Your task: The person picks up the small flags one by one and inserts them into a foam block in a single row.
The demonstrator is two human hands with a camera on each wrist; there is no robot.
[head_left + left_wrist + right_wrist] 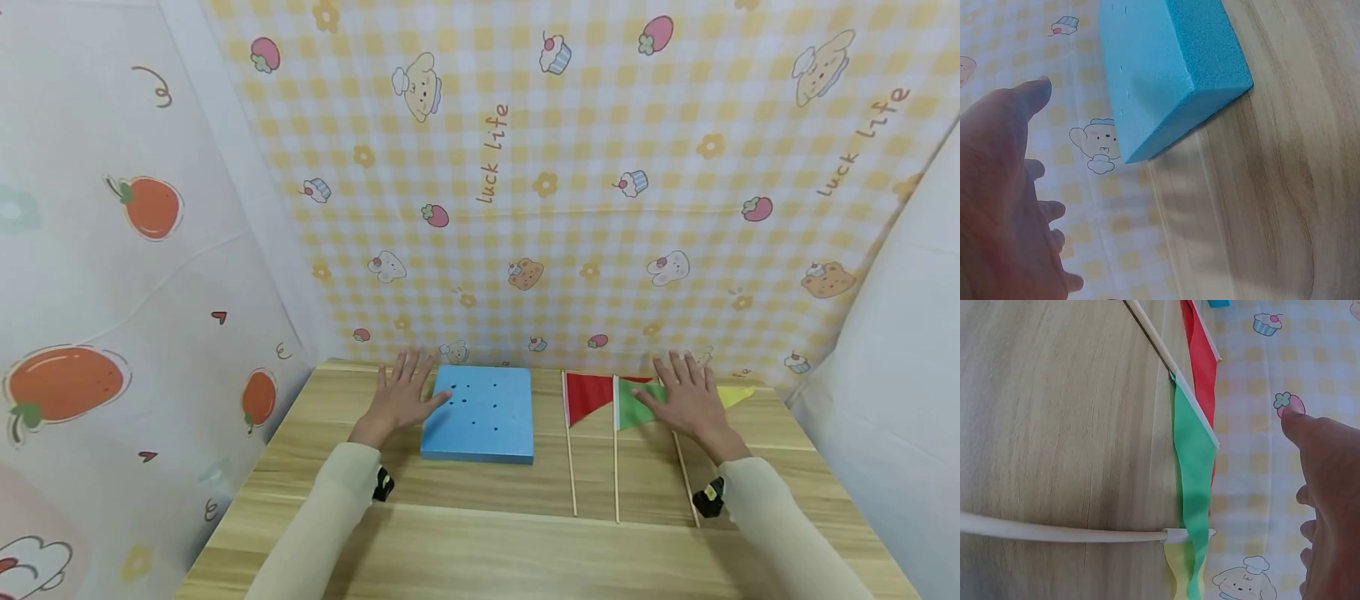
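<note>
A blue foam block with several small holes in its top lies on the wooden table. My left hand, fingers spread, is at the block's left side, and its thumb overlaps the block's edge in the head view. Over the flags on the right is my right hand, also spread and holding nothing. A red flag, a green flag and a yellow flag lie side by side on thin wooden sticks. The right hand covers part of the green and yellow ones.
The wooden table ends at a yellow-checked cloth backdrop with printed cartoons. White cloths hang at the left and right sides. Each wrist wears a small black device.
</note>
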